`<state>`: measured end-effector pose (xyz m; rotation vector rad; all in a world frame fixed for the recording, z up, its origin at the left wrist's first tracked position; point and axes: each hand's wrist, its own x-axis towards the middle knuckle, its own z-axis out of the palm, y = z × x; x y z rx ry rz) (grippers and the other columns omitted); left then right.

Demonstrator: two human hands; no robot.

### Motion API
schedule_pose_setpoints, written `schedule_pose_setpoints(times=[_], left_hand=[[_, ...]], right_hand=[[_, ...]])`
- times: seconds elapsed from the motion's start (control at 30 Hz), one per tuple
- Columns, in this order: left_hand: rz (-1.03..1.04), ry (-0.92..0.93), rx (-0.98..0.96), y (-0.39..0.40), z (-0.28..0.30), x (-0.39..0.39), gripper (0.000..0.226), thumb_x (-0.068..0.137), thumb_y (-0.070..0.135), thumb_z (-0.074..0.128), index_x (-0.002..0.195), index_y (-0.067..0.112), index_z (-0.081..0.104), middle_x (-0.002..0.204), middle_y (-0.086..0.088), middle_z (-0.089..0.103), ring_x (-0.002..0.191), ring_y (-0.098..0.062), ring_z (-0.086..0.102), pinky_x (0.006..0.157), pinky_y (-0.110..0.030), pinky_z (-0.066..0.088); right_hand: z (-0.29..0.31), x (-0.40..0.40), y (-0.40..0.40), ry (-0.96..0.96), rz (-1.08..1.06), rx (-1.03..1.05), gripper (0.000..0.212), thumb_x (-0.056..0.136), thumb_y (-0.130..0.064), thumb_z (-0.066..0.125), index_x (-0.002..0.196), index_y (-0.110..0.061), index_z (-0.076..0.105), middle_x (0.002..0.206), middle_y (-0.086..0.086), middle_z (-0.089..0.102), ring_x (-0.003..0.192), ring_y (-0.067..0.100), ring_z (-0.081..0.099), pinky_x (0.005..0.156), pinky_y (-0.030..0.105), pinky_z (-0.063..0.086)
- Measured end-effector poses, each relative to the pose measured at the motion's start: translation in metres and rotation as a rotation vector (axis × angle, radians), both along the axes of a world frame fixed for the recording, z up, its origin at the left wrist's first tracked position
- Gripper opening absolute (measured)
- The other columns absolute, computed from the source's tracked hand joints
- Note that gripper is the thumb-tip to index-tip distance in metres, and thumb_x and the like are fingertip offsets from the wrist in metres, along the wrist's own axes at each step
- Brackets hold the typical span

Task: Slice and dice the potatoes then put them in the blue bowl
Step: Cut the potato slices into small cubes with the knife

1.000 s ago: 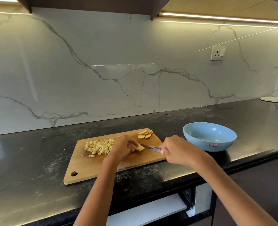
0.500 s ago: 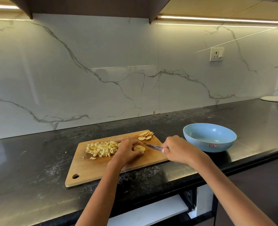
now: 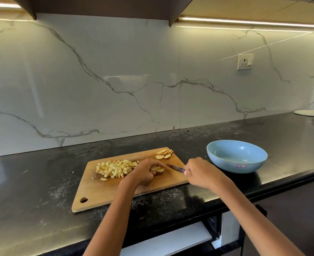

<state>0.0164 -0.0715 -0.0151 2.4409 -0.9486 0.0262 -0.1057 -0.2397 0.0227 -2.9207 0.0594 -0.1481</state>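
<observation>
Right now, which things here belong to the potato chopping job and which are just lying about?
In the job:
knife
potato piece
diced potato pile
potato slices
cutting board
blue bowl

Lying about:
white plate
wall socket

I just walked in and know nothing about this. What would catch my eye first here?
Probably the two hands at the wooden cutting board: the left hand holds a potato piece while the right hand grips a knife. A pile of diced potato lies on the board's left part, and an empty blue bowl sits to its right.
</observation>
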Motion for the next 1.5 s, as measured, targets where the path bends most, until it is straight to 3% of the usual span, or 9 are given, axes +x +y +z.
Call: schedule_pose_setpoints(times=[0.1,0.2,0.3,0.37,0.53,0.93,1.13,1.27,1.5], left_hand=[[0.009,-0.024,-0.013,0.004,-0.001,0.0,0.036,0.089,0.005,0.056,0.12,0.021,0.059,0.127,0.003,0.054,0.113,-0.01,0.046,0.094,-0.021,0.035],[0.032,-0.042,-0.042,0.007,-0.002,-0.001,0.034,0.086,0.021,0.065,0.119,0.017,0.059,0.12,0.001,0.057,0.103,-0.007,0.047,0.087,-0.018,0.038],[0.06,-0.013,-0.074,0.009,-0.003,-0.002,0.044,0.078,0.033,0.072,0.117,0.016,0.059,0.11,0.004,0.058,0.097,-0.007,0.05,0.081,-0.015,0.041],[0.069,-0.004,-0.093,0.01,-0.003,-0.001,0.047,0.077,0.03,0.073,0.119,0.016,0.058,0.108,0.006,0.056,0.096,-0.007,0.051,0.077,-0.01,0.041],[0.089,-0.033,-0.101,0.011,-0.002,-0.003,0.041,0.08,0.021,0.071,0.119,0.015,0.059,0.114,0.001,0.06,0.096,-0.006,0.051,0.072,-0.009,0.042],[0.123,-0.103,-0.111,0.007,-0.004,-0.008,0.04,0.081,0.023,0.07,0.118,0.013,0.061,0.118,-0.002,0.061,0.103,-0.01,0.053,0.086,-0.015,0.04],[0.111,-0.044,-0.13,0.01,-0.003,-0.007,0.04,0.082,0.021,0.07,0.12,0.014,0.059,0.114,0.003,0.059,0.104,-0.009,0.053,0.083,-0.01,0.04],[0.138,-0.049,-0.132,0.011,-0.004,-0.005,0.04,0.083,0.013,0.068,0.122,0.011,0.058,0.12,-0.003,0.061,0.109,-0.012,0.056,0.091,-0.014,0.041],[0.153,-0.055,-0.14,0.008,-0.004,-0.005,0.035,0.084,0.009,0.065,0.118,0.013,0.061,0.12,-0.002,0.061,0.111,-0.013,0.054,0.097,-0.021,0.042]], right_hand=[[0.002,0.0,0.0,-0.01,-0.002,-0.01,0.025,0.096,-0.017,0.044,0.072,-0.013,0.044,0.062,-0.002,0.038,0.052,0.009,0.036,0.046,0.022,0.026],[0.003,-0.003,0.003,-0.017,0.0,-0.023,0.036,0.096,-0.017,0.044,0.061,-0.017,0.037,0.062,-0.002,0.038,0.051,0.009,0.036,0.046,0.022,0.026],[0.0,-0.007,0.008,-0.039,-0.015,-0.037,0.023,0.097,-0.018,0.044,0.08,-0.009,0.056,0.067,0.001,0.044,0.057,0.013,0.044,0.047,0.022,0.03],[-0.004,-0.009,0.011,-0.067,-0.033,-0.055,0.021,0.097,-0.019,0.045,0.099,-0.006,0.061,0.076,0.003,0.05,0.068,0.018,0.051,0.056,0.025,0.037],[-0.024,-0.013,0.033,-0.1,0.004,-0.073,0.017,0.096,-0.017,0.048,0.108,-0.011,0.058,0.102,0.006,0.062,0.091,0.02,0.063,0.068,0.026,0.041],[-0.03,-0.012,0.048,-0.17,0.021,-0.053,0.019,0.094,-0.006,0.046,0.108,-0.008,0.058,0.105,0.009,0.062,0.095,0.022,0.061,0.071,0.028,0.044],[-0.029,-0.008,0.042,-0.195,-0.005,-0.038,0.017,0.097,-0.017,0.046,0.106,-0.012,0.059,0.102,0.006,0.063,0.092,0.02,0.061,0.066,0.025,0.038],[-0.021,-0.006,0.039,-0.239,-0.036,-0.029,0.018,0.098,-0.018,0.046,0.104,-0.012,0.061,0.1,0.004,0.065,0.088,0.018,0.064,0.064,0.024,0.04],[-0.027,-0.005,0.046,-0.146,0.013,-0.058,0.017,0.095,-0.013,0.047,0.107,-0.011,0.059,0.103,0.007,0.062,0.093,0.02,0.06,0.067,0.026,0.039]])
